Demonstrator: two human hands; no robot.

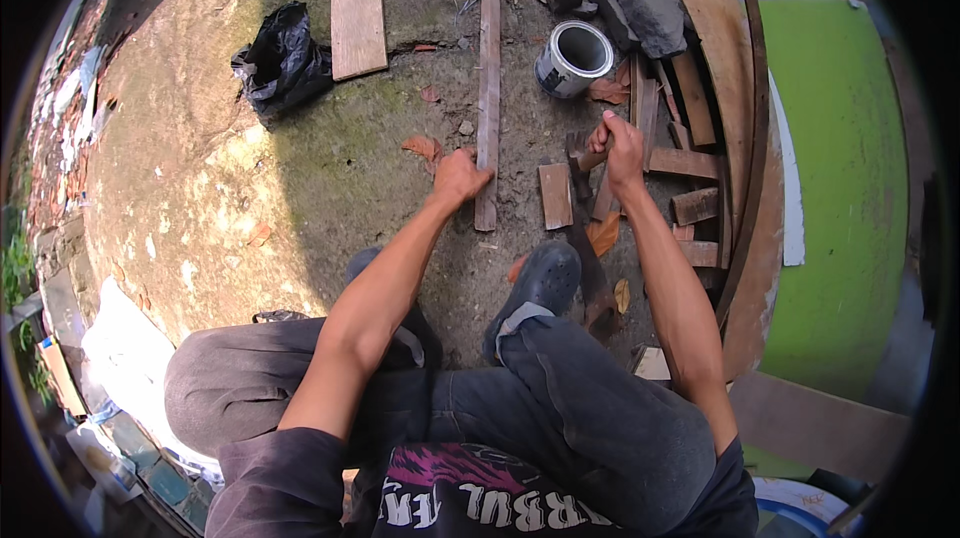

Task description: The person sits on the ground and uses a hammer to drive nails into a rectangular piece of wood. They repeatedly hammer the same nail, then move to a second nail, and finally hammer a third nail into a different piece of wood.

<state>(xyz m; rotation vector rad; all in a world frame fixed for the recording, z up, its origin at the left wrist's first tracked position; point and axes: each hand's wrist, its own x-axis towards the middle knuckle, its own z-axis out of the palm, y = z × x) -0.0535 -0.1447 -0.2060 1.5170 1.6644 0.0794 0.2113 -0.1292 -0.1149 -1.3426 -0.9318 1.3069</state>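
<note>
A long narrow wooden strip (488, 68) lies on the ground in front of me, pointing away. My left hand (462, 179) is closed on its near part, with fingertips over the edge. To the right, my right hand (622, 155) is curled into a fist, thumb up, around the handle of a hammer. The dark hammer head (578, 160) sticks out to the left of the fist; most of the handle is hidden by the fingers. Just beside it lies a short wood block (555, 196), between the strip and the right hand.
An open metal paint can (581, 49) stands beyond my right hand, near grey stone chunks (648, 13). Wood offcuts (683, 163) and curved boards pile up at right, beside a green panel (835, 188). A flat board (358, 13) and a black plastic bag (283, 60) lie far left.
</note>
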